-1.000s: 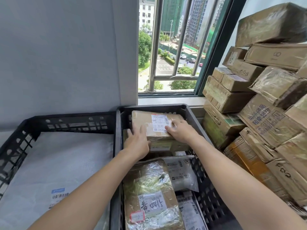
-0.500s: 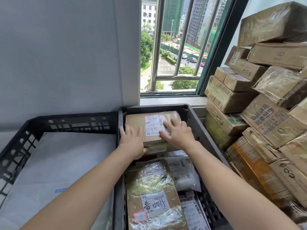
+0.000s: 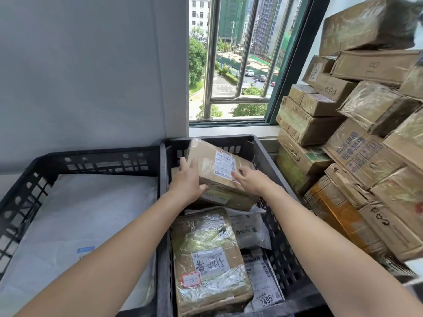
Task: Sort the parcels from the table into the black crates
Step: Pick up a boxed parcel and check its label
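My left hand (image 3: 186,179) grips the tilted parcel (image 3: 206,164) by its edge; my right hand (image 3: 251,181) lies flat on top, steadying it atop a box (image 3: 231,200) at the far end of the black crate (image 3: 263,152).

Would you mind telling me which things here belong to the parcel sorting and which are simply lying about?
Part of the job:
- brown parcel, gripped by the left hand, with the right hand resting on it
- right black crate and left black crate
- wrapped parcel and white mailer bag, already in the crates

Just there:
- window
- grey wall
- stacked cardboard boxes, possibly still to be sorted
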`<state>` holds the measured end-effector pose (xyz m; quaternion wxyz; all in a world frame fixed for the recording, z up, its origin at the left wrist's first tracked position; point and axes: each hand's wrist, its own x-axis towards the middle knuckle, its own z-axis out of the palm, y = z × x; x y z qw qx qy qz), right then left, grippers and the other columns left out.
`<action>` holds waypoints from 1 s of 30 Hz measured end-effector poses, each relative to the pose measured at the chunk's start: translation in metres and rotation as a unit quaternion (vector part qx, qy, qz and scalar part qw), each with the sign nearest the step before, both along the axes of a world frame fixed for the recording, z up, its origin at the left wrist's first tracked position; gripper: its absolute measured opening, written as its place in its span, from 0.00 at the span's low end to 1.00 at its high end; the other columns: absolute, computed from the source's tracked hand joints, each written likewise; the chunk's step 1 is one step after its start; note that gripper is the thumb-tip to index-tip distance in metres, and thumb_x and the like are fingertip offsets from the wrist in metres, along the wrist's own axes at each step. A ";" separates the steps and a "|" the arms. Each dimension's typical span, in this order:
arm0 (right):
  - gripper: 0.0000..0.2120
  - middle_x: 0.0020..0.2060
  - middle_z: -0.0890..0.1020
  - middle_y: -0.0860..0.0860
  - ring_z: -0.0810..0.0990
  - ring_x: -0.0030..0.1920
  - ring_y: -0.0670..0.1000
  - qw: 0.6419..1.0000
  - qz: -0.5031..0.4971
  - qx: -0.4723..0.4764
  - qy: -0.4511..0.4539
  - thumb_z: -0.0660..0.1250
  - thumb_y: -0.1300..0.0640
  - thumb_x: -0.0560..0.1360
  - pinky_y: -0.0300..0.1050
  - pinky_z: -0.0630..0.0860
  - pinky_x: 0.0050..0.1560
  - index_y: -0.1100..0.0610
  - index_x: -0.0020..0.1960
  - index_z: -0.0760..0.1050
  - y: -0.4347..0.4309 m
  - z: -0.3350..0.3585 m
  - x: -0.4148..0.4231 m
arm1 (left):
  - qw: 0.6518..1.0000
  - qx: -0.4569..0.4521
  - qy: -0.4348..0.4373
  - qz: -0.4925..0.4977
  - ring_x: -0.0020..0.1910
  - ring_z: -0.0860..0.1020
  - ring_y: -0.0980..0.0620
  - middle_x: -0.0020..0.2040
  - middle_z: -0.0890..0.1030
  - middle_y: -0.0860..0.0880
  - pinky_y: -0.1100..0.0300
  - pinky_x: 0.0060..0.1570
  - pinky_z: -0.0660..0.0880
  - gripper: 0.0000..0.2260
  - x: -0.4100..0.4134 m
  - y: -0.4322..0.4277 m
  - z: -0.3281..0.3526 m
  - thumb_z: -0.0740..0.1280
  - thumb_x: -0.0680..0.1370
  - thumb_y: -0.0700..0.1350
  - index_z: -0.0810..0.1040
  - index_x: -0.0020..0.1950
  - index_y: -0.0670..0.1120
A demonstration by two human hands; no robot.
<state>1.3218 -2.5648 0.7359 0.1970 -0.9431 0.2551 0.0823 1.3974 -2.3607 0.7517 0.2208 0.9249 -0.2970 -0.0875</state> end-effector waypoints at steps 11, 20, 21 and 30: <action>0.40 0.74 0.68 0.57 0.70 0.70 0.58 0.997 0.010 0.052 0.047 0.51 0.29 0.76 0.53 0.68 0.69 0.54 0.78 0.59 0.000 -0.002 -0.002 | 0.961 -0.197 0.156 0.115 0.68 0.69 0.46 0.72 0.67 0.45 0.54 0.62 0.69 0.44 0.003 -0.003 -0.017 0.78 0.69 0.56 0.56 0.77 0.46; 0.39 0.78 0.61 0.52 0.64 0.75 0.55 0.992 0.033 0.121 0.003 0.54 0.28 0.75 0.53 0.61 0.73 0.48 0.79 0.55 0.003 0.002 -0.010 | 0.868 -0.321 0.311 0.218 0.58 0.77 0.45 0.63 0.73 0.48 0.44 0.54 0.79 0.38 0.009 -0.014 -0.012 0.73 0.71 0.62 0.62 0.73 0.47; 0.37 0.77 0.63 0.53 0.66 0.73 0.56 0.993 0.025 0.114 -0.012 0.54 0.30 0.77 0.53 0.63 0.72 0.49 0.79 0.57 0.004 0.003 -0.011 | 0.867 -0.327 0.301 0.226 0.57 0.76 0.46 0.62 0.73 0.48 0.45 0.55 0.79 0.35 0.009 -0.015 -0.011 0.71 0.72 0.60 0.63 0.72 0.46; 0.35 0.73 0.67 0.56 0.69 0.68 0.58 0.933 -0.195 0.227 -0.201 0.61 0.37 0.77 0.54 0.69 0.62 0.50 0.78 0.57 0.005 0.049 -0.001 | 0.826 -0.431 0.287 0.223 0.53 0.77 0.46 0.55 0.76 0.45 0.49 0.45 0.78 0.21 0.021 0.005 0.034 0.64 0.76 0.55 0.66 0.64 0.46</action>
